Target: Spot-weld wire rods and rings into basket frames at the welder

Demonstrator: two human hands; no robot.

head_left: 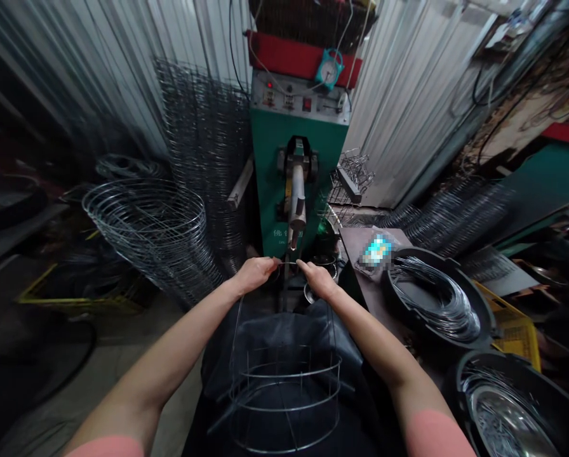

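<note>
Wire btwn hands; mach. lbl "佛…", blurry.

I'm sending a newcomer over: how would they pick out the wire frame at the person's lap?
Find the green machine by the metal wall, then look below the left hand and right hand. There against the dark cloth is the wire frame: a few widely spaced hoops, unlike the dense, tall wire stack left of the machine.

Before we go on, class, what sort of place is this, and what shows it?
Probably a small wire-working workshop: a green machine with a switch panel, a tall stack of wire frames, and bundled wire in a black tray.
</note>
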